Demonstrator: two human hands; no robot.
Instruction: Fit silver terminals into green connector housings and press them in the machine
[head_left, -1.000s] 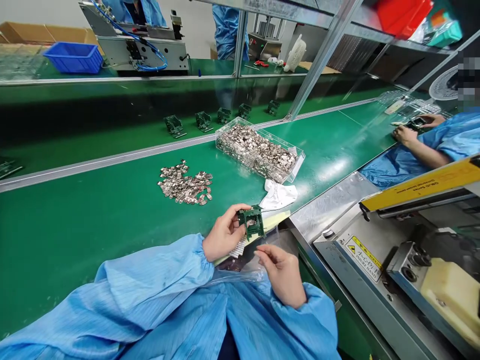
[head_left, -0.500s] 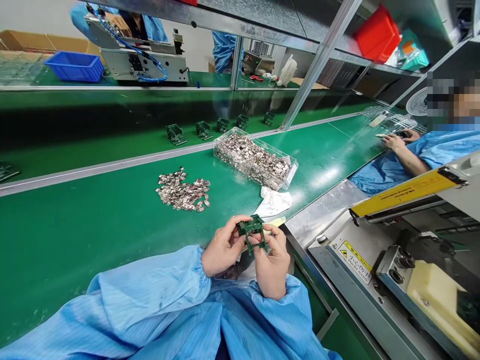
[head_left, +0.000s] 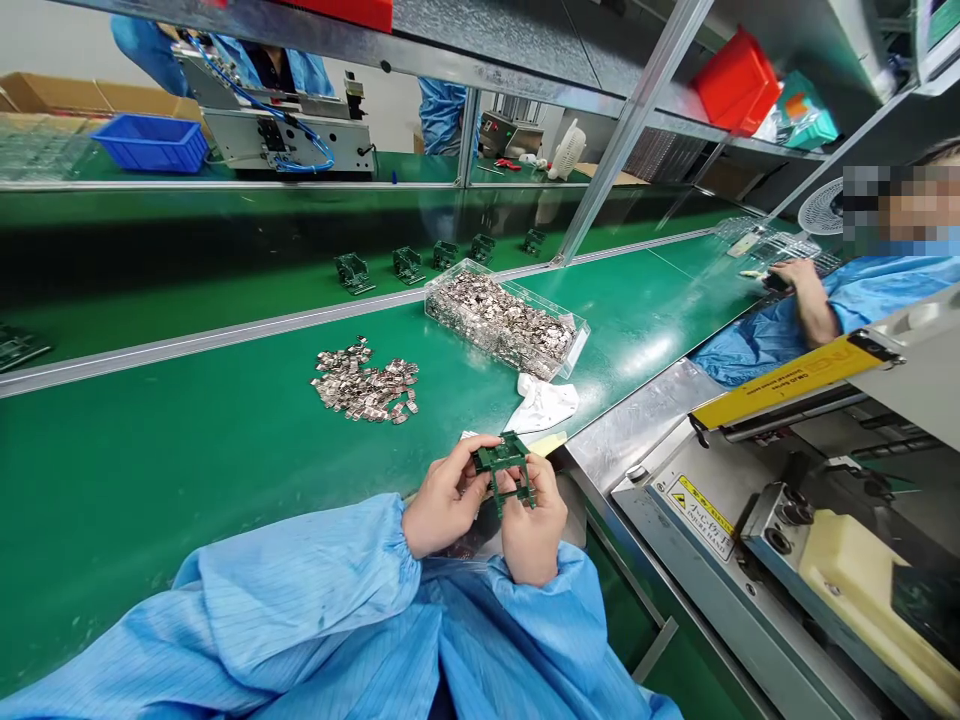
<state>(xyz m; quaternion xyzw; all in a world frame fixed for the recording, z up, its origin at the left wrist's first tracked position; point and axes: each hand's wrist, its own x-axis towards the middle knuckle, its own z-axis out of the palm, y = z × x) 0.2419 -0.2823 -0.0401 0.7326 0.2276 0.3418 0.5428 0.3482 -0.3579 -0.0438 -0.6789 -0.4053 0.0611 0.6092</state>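
Observation:
A green open-framed plastic part is held up over the near edge of the green bench, between my two hands. My left hand is closed on its left side, thumb and forefinger pinching it. On its right side my right hand is closed too, with the fingertips along the frame. Beyond the hands, a heap of small shiny metal pieces lies on the bench. A clear plastic box full of similar pieces stands further right. A crumpled white cloth lies just past my right hand.
Several green parts stand in a row behind the metal rail. To the right is a machine with a yellow bar and a warning label. A co-worker's hand is at the far right. A slanted post rises behind the box.
The green part has been tilted in my hands, so more of its flat upper face shows. My right hand has shifted slightly left. The co-worker's hands have moved.

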